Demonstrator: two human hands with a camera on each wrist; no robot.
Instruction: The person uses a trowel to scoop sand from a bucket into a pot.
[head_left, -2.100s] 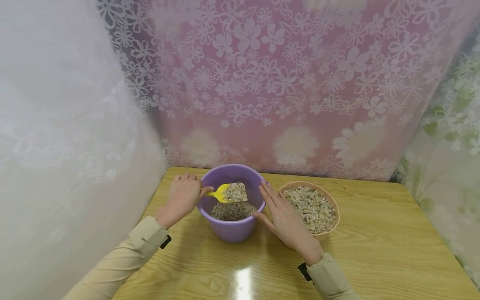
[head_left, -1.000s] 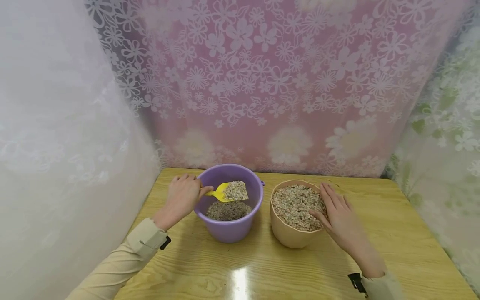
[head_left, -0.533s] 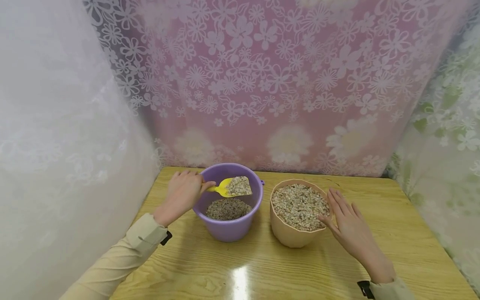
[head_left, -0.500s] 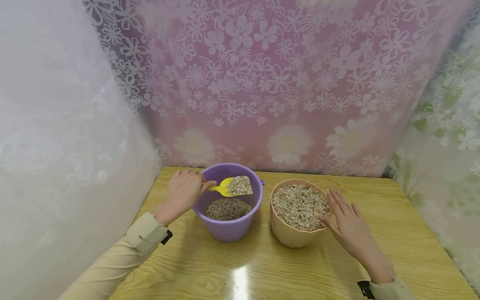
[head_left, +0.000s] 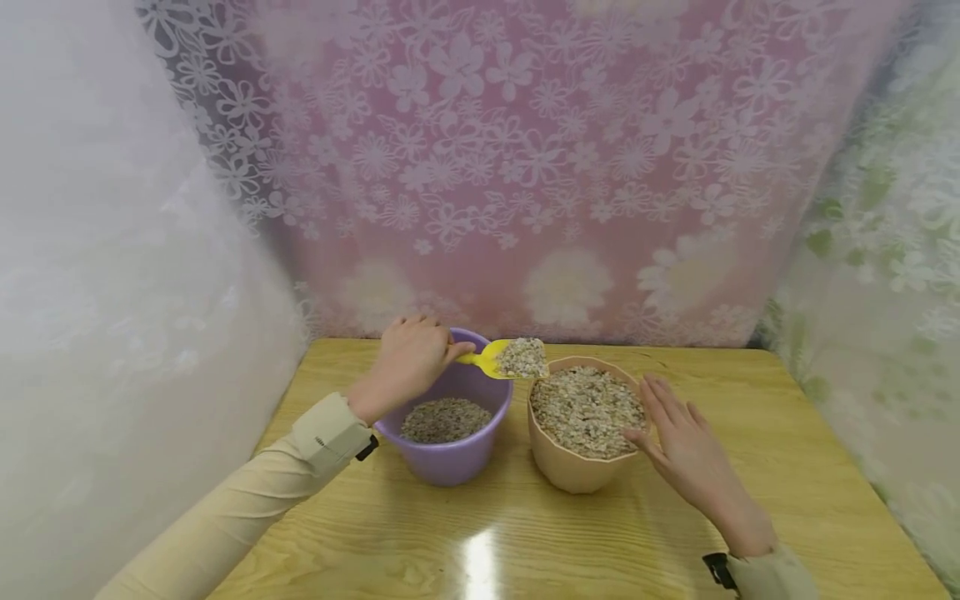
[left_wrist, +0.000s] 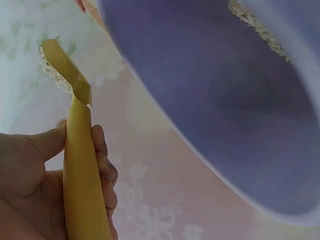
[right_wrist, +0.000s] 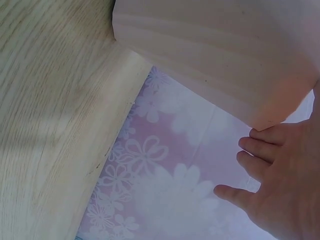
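Observation:
My left hand point(head_left: 408, 362) grips the handle of a yellow scoop point(head_left: 491, 358), its fingers wrapped round it in the left wrist view. Pale gravel point(head_left: 523, 357) is heaped on the scoop's blade, which is up between the two containers, its tip overlapping the rim of the peach pot point(head_left: 573, 473) in the head view. Under the left hand stands a purple bucket point(head_left: 450, 462) with gravel low inside. The peach pot is filled nearly to its rim with gravel. My right hand point(head_left: 693, 454) rests against the pot's right side, fingers extended, fingertips point(right_wrist: 257, 134) right at its rim.
Both containers stand on a wood-grain table point(head_left: 600, 550). A pink flowered curtain point(head_left: 510, 167) hangs behind its back edge, a white sheet point(head_left: 150, 333) on the left and a green-patterned one point(head_left: 885, 292) on the right.
The right hand has gone from the bucket's rim to the pot's right side, and the pot now stands nearer. The left hand has carried the loaded scoop up and right, out over the bucket's edge.

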